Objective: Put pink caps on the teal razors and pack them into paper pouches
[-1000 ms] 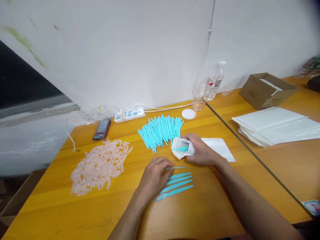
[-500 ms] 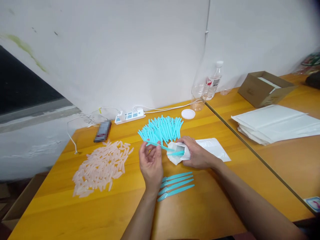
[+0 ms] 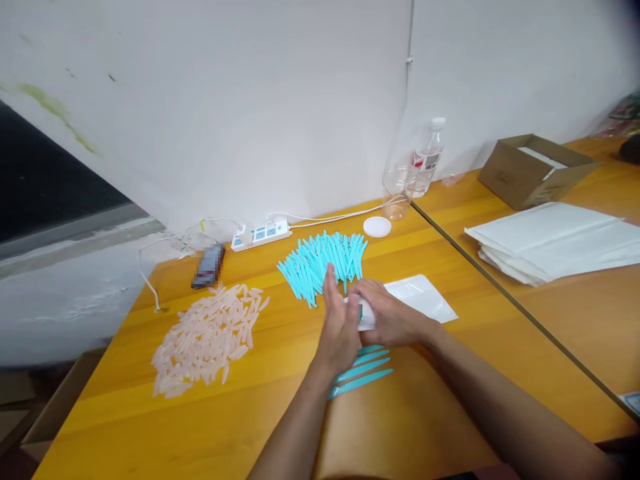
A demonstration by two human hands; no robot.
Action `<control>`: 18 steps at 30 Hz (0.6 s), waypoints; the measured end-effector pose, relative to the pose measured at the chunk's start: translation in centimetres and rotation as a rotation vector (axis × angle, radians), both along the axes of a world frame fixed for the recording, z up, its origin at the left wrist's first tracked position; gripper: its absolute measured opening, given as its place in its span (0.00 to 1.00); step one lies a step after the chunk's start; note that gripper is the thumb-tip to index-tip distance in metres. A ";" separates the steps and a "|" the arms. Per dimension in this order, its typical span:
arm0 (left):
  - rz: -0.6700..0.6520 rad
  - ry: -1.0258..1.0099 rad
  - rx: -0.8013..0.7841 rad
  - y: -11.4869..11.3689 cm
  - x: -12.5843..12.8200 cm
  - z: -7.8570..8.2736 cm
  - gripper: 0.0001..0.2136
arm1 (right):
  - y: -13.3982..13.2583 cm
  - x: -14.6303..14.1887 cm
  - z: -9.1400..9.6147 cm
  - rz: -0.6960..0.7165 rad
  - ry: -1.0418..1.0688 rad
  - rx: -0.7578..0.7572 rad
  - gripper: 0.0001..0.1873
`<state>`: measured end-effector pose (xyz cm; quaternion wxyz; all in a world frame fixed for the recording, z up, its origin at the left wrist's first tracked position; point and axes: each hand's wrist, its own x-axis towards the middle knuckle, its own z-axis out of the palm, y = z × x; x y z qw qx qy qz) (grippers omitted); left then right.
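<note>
Two bare hands meet over the tabletop (image 3: 200,433) at a crumpled white pouch (image 3: 367,319). We see the right hand (image 3: 393,313) curled around its body, while the left hand (image 3: 340,327), fingers straight and palm turned inward, lies against its left end; whether that palm conceals anything, we cannot make out. Most of the pouch is hidden, but its length appears to run sideways between the hands, with a sliver of dark green visible at the end facing the left palm. Just below, on the wearer's side, we note a short row of teal sticks (image 3: 364,380), slim, smooth and tapered, their long axes running left to right, far ends tipped slightly away; the left hand is nearer and covers their left ends. Beyond the hands we find a dense teal pile (image 3: 320,263); to the right, a flat, glossy white bag (image 3: 423,297); to the left, pale pink, translucent-looking slivers (image 3: 210,340).
</note>
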<state>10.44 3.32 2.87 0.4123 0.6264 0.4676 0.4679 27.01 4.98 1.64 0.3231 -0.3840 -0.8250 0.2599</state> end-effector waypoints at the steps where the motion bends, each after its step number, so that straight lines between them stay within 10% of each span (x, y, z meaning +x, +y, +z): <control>1: 0.022 -0.016 -0.006 -0.6 -1.2 0.0 0.29 | 0.0 0.2 0.1 -0.016 -0.004 -0.005 0.30; 4: 0.080 0.151 -0.027 -2.3 -5.0 -0.1 0.18 | 0.2 1.0 0.3 -0.057 -0.015 -0.010 0.32; 10: -0.330 0.785 0.045 -3.1 -5.1 0.0 0.08 | 0.5 1.5 0.2 -0.099 -0.056 -0.016 0.33; 18: -0.209 0.425 0.068 -2.7 -6.9 0.9 0.08 | 0.6 1.8 -0.1 -0.119 -0.090 -0.030 0.33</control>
